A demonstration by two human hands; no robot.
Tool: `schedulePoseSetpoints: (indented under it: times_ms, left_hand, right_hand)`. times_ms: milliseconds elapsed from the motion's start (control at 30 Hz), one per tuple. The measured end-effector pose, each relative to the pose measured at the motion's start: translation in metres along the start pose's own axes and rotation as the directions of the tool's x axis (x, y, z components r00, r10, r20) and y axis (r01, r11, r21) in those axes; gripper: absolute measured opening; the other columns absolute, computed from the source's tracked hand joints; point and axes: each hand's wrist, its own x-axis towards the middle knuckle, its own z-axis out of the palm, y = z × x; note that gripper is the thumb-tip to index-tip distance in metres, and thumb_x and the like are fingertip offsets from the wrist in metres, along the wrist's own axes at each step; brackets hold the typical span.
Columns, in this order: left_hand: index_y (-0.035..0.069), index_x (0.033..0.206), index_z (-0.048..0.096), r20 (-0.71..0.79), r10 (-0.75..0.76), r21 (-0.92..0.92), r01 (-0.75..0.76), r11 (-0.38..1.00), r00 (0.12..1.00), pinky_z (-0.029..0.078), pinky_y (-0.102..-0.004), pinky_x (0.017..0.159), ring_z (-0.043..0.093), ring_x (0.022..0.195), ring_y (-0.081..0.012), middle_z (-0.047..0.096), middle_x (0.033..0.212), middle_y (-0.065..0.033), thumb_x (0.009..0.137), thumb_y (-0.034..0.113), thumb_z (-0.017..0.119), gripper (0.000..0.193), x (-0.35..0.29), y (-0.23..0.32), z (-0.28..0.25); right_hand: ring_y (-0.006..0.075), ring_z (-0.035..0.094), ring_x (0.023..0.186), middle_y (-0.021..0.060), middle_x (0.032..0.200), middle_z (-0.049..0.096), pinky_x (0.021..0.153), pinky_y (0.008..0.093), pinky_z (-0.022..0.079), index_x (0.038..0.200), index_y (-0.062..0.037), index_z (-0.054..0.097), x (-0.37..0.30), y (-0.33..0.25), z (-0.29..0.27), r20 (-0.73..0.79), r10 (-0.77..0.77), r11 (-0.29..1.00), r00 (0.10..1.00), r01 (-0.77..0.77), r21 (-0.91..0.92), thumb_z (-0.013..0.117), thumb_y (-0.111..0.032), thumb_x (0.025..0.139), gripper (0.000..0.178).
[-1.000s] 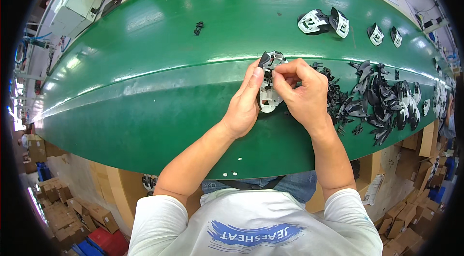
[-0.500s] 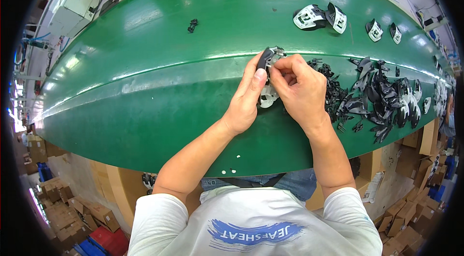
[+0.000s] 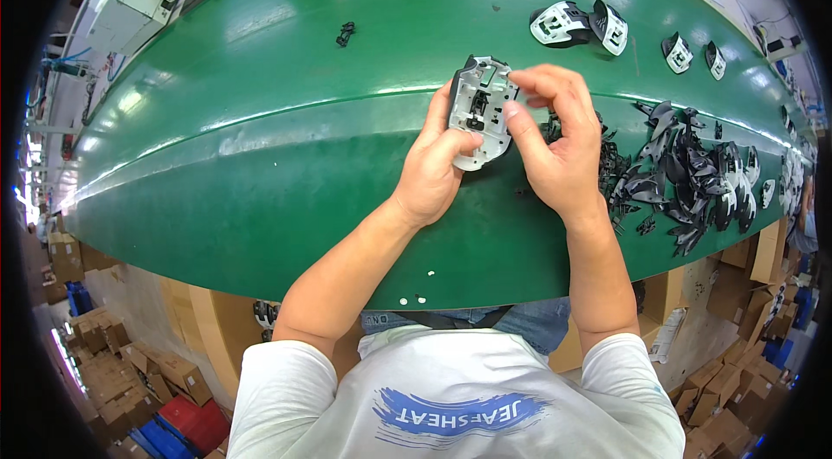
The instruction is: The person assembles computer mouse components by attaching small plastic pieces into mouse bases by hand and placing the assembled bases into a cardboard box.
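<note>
Centrally, a white-and-black shell (image 3: 492,150) is held above a green table (image 3: 260,216), hollow side up, prob. so its inner black mechanism (image 3: 477,105) can be seen. L hand (image 3: 433,166) grips its left side, thumb over the inner face, other fingers mostly hidden, seemingly to steady it & leave the right edge free. R hand (image 3: 565,147) is loosely spread at that edge; can't tell if touching. Loose black parts (image 3: 680,169) lie to the right, prob. for easy reach.
</note>
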Motion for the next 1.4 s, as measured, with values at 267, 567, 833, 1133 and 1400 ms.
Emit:
schedulePoseSetpoints:
  times_ms: [267,567,833,1133,1400]
  left_hand:
    - [-0.007,0.156,0.039,-0.052,0.314,0.428,-0.263,0.865,0.948,0.045,-0.0403,0.118,0.055,0.139,-0.0254,0.054,0.15,-0.0196,0.098,0.013,0.063,0.066,-0.004,-0.018,-0.007]
    - [-0.007,0.147,0.039,-0.007,0.551,0.723,-0.377,0.579,0.834,0.051,-0.0529,0.103,0.064,0.119,-0.0497,0.062,0.128,-0.032,0.093,-0.001,0.052,0.056,-0.004,-0.02,-0.011]
    - [-0.006,0.148,0.035,0.03,0.568,0.722,-0.411,0.556,0.823,0.051,-0.0543,0.102,0.063,0.118,-0.0518,0.06,0.13,-0.0336,0.095,-0.003,0.05,0.055,-0.006,-0.016,-0.009]
    - [-0.008,0.148,0.034,0.027,0.514,0.752,-0.356,0.554,0.857,0.05,-0.0548,0.105,0.061,0.123,-0.0529,0.056,0.136,-0.0353,0.097,-0.003,0.048,0.054,-0.01,-0.02,-0.007]
    - [-0.012,0.148,0.04,0.046,0.572,0.787,-0.383,0.484,0.819,0.047,-0.0521,0.112,0.058,0.128,-0.054,0.057,0.135,-0.038,0.093,0.007,0.058,0.061,0.009,-0.039,0.001]
  right_hand:
    - [0.0253,0.057,0.138,0.0133,0.155,0.051,0.117,0.0404,0.048,0.161,-0.0041,0.042,-0.011,-0.008,0.025,0.204,0.241,0.857,0.949,-0.307,0.414,0.067,0.005,0.089,0.077]
    - [0.0205,0.055,0.134,0.011,0.154,0.05,0.117,0.037,0.043,0.167,-0.007,0.036,-0.022,0.0,0.043,0.25,0.275,0.857,0.928,-0.355,0.374,0.054,0.01,0.1,0.071]
    - [0.0194,0.052,0.137,0.0096,0.16,0.046,0.117,0.0361,0.041,0.168,-0.0067,0.035,-0.014,-0.012,0.038,0.273,0.252,0.916,0.928,-0.32,0.242,0.053,0.01,0.1,0.072]
    - [0.023,0.054,0.137,0.0112,0.165,0.042,0.12,0.0397,0.042,0.169,-0.007,0.032,-0.014,-0.007,0.033,0.347,0.289,0.802,0.892,-0.424,0.422,0.048,0.013,0.097,0.076]
    - [0.023,0.057,0.137,0.0156,0.159,0.052,0.119,0.0375,0.042,0.167,-0.0049,0.038,-0.013,-0.012,0.02,0.266,0.292,0.879,0.919,-0.367,0.305,0.055,0.01,0.093,0.078]
